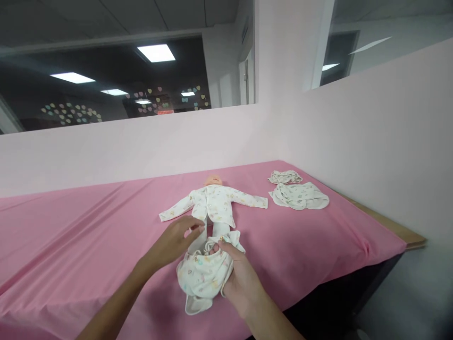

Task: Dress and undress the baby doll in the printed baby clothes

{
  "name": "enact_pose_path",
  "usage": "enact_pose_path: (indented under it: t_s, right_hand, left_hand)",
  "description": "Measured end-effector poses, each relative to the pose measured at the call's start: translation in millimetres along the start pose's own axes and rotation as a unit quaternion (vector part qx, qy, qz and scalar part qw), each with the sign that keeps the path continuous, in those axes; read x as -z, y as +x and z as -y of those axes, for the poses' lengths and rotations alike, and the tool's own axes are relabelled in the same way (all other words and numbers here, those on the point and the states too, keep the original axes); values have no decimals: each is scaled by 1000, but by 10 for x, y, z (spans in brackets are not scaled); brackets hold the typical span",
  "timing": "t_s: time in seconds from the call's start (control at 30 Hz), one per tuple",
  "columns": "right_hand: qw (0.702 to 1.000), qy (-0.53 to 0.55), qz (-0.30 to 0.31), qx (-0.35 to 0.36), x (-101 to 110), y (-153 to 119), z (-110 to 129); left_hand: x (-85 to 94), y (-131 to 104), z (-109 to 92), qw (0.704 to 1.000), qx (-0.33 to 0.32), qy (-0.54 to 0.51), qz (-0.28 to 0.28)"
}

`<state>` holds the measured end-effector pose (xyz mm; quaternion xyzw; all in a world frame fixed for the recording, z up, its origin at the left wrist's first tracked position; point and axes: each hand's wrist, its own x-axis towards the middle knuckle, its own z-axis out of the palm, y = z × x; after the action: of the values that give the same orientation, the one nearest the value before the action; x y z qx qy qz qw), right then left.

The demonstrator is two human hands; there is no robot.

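A doll lies on its back on the pink cloth, its head [213,180] toward the wall, dressed in a white patterned top [215,204] with both sleeves spread. Below the top, its white legs [221,229] reach toward a bunched white patterned garment [203,276]. My right hand [238,271] grips this garment from the right, thumb on top near its gathered opening. My left hand [182,238] hovers beside the doll's legs at the left, fingers bent and somewhat apart, holding nothing. The doll's feet are hidden by the garment.
Two folded patterned cloths, a small one [285,177] and a larger one [300,195], lie at the back right of the pink-covered table [106,226]. A wooden board edge [389,225] shows along the right wall. Pale walls with windows stand behind and at the right.
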<state>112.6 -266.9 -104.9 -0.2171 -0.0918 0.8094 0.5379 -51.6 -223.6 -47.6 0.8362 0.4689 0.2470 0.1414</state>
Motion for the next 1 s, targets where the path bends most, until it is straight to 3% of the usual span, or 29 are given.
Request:
enact_pose_path:
  t_s: [0.1, 0.23, 0.37, 0.43, 0.6, 0.83, 1.0]
  right_hand:
    - [1000, 2, -17, 9, -11, -85, -20]
    - [1000, 8, 4, 12, -16, -241, -24]
    - [999, -37, 5, -28, 41, -322, -56]
    - [997, -61, -3, -45, 90, -319, -89]
    - [998, -63, 2, -30, 223, -264, -158]
    - [999, -44, 9, 27, 206, -363, -59]
    - [997, -70, 26, 30, 246, -444, -24]
  left_hand:
    - [-91, 290, 59, 991, -102, 63, 60]
    - [-243, 607, 4, 933, -249, 169, 197]
    - [-321, 657, -42, 886, -262, 283, 256]
    - [-362, 617, -45, 873, -273, 317, 251]
    - [-451, 577, -48, 866, -351, 311, 173]
    - [-452, 621, 42, 910, -310, 253, 114]
    - [-412, 642, 102, 947, -254, 159, 113]
